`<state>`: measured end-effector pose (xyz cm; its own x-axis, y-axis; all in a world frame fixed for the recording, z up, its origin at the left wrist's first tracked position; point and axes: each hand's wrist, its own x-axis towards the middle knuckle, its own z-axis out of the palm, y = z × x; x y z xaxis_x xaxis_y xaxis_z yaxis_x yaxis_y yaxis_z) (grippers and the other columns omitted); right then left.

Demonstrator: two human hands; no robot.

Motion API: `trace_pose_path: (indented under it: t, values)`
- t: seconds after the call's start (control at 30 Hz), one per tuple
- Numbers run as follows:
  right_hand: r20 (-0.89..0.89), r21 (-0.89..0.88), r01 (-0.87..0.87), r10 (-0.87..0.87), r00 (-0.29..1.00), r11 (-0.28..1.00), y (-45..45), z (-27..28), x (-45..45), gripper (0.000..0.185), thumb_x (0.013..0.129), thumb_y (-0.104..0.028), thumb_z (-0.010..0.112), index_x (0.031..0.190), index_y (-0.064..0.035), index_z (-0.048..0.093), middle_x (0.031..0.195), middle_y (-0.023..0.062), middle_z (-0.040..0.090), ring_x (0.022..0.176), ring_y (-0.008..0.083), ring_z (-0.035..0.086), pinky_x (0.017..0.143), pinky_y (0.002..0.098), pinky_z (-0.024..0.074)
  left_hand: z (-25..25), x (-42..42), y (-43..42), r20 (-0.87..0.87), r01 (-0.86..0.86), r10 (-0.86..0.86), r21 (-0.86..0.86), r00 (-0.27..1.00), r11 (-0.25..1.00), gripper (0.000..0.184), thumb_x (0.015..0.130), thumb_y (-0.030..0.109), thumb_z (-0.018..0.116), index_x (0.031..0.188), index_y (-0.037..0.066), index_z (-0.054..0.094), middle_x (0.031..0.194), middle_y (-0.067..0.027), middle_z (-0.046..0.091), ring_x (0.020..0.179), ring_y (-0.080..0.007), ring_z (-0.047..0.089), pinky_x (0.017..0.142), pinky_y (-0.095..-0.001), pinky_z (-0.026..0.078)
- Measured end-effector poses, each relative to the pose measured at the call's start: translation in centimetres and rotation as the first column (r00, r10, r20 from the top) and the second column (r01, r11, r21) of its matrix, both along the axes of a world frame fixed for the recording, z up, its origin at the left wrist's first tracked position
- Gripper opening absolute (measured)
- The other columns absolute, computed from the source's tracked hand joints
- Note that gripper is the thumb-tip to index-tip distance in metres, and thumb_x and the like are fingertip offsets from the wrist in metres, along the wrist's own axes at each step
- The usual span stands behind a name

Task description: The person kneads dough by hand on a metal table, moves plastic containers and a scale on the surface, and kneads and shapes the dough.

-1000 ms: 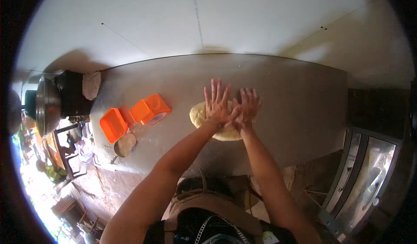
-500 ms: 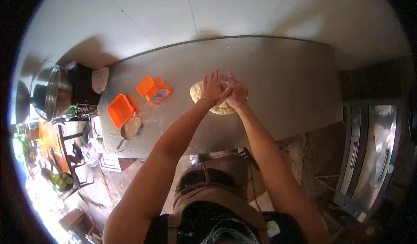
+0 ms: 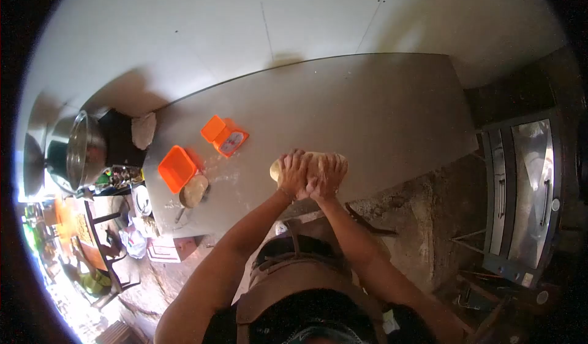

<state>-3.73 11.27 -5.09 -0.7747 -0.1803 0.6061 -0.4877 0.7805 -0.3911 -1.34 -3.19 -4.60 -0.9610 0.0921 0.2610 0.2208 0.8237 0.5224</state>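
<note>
A pale lump of dough (image 3: 315, 159) lies near the front edge of the grey table (image 3: 380, 111). My left hand (image 3: 293, 172) grips its left part, with the fingers curled over the far side. Beside it, my right hand (image 3: 326, 176) wraps over the right part in the same way. The thumbs and heels of both hands come close together at the near side. Much of the dough is hidden under my palms and fingers.
To the left stand an orange kitchen scale (image 3: 225, 137), an orange tray (image 3: 177, 169) and a round pan with a handle (image 3: 194, 191). A large metal bowl (image 3: 86, 151) is at far left, a glass-doored oven (image 3: 520, 191) at right. Another person (image 3: 92, 281) sits at lower left.
Both hands have come back toward my body with the dough. They were stacked flat with fingers stretched out; now they lie side by side, fingers curled over the dough.
</note>
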Motion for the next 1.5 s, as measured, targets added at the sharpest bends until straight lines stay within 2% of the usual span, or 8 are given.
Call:
trace_pose_path:
  t: [0.23,0.3,0.53,0.8,1.1,1.33,1.4,1.5]
  values:
    - [0.119,0.083,-0.058,0.048,0.992,0.995,2.5,-5.1,-6.3,0.067,0.109,-0.059,0.031,0.131,-0.0065,0.067,0.140,0.0193,0.063,0.134,0.0443,0.054,0.119,0.0711,0.0259,-3.3,-5.6,1.6,0.095,0.037,-0.037,-0.003,0.995,0.999,0.094,0.082,0.068,0.057,0.153,0.005,0.055,0.164,-0.0267,0.041,0.159,-0.0474,0.026,0.126,-0.0693,0.011]
    - [0.180,0.103,-0.086,0.067,0.981,0.991,2.7,-5.8,-9.6,0.063,0.101,-0.057,0.050,0.134,-0.0075,0.067,0.141,0.0201,0.063,0.138,0.0447,0.052,0.120,0.0727,0.0241,-1.5,-8.2,1.9,0.175,0.002,-0.009,0.042,0.984,0.999,0.092,0.084,0.066,0.058,0.154,0.007,0.054,0.166,-0.0255,0.040,0.161,-0.0462,0.023,0.127,-0.0687,0.009]
    - [0.319,0.136,-0.098,0.050,0.947,0.986,-0.1,-4.7,-25.1,0.056,0.103,-0.050,0.058,0.137,-0.0050,0.065,0.140,0.0189,0.064,0.139,0.0430,0.052,0.122,0.0675,0.0272,-1.3,-23.1,0.3,0.246,-0.256,0.256,-0.032,0.935,0.966,0.067,0.098,0.052,0.054,0.154,0.014,0.054,0.171,-0.0243,0.033,0.164,-0.0453,0.011,0.128,-0.0702,0.003]
    - [0.207,0.170,-0.182,0.145,0.967,0.969,-5.2,-5.5,-36.9,0.063,0.102,-0.053,0.061,0.141,-0.0034,0.058,0.146,0.0220,0.058,0.144,0.0433,0.046,0.121,0.0665,0.0272,-4.2,-33.3,-2.2,0.144,-0.473,0.479,-0.078,0.866,0.878,0.073,0.098,0.054,0.052,0.154,0.008,0.051,0.173,-0.0277,0.024,0.165,-0.0456,0.004,0.123,-0.0786,-0.003]
    - [0.201,0.130,-0.062,0.035,0.979,0.990,1.0,-2.6,-18.5,0.073,0.106,-0.060,0.049,0.151,-0.0033,0.055,0.153,0.0234,0.054,0.151,0.0440,0.041,0.124,0.0666,0.0243,-1.6,-17.2,2.5,0.126,-0.128,0.178,-0.329,0.976,0.935,0.084,0.099,0.060,0.044,0.164,0.007,0.040,0.176,-0.0252,0.020,0.165,-0.0441,0.007,0.127,-0.0711,-0.002]
    - [0.220,-0.066,-0.191,0.201,0.955,0.979,11.2,-1.7,-0.1,0.073,0.110,-0.059,0.042,0.153,-0.0016,0.054,0.154,0.0245,0.053,0.149,0.0453,0.041,0.125,0.0656,0.0221,2.4,1.7,7.4,0.226,0.117,-0.068,-0.213,0.972,0.970,0.088,0.099,0.064,0.045,0.168,0.010,0.035,0.177,-0.0239,0.018,0.165,-0.0433,0.005,0.129,-0.0681,-0.002]
    - [0.584,-0.147,0.002,0.085,0.808,0.989,14.7,-1.6,0.5,0.078,0.110,-0.063,0.039,0.156,-0.0011,0.049,0.161,0.0241,0.045,0.151,0.0474,0.036,0.125,0.0634,0.0206,2.4,5.3,6.7,0.113,0.128,-0.151,0.190,0.982,0.973,0.085,0.102,0.058,0.050,0.168,0.009,0.031,0.177,-0.0262,0.013,0.165,-0.0447,0.004,0.128,-0.0684,-0.001]
    - [0.541,-0.044,0.402,-0.316,0.779,0.915,15.1,-4.1,-2.0,0.083,0.110,-0.067,0.035,0.153,0.0022,0.050,0.154,0.0242,0.050,0.145,0.0438,0.043,0.124,0.0590,0.0240,2.3,9.6,4.6,0.201,-0.198,0.176,0.091,0.964,0.976,0.082,0.104,0.051,0.054,0.169,0.009,0.026,0.177,-0.0282,0.009,0.164,-0.0478,0.005,0.128,-0.0690,0.001]
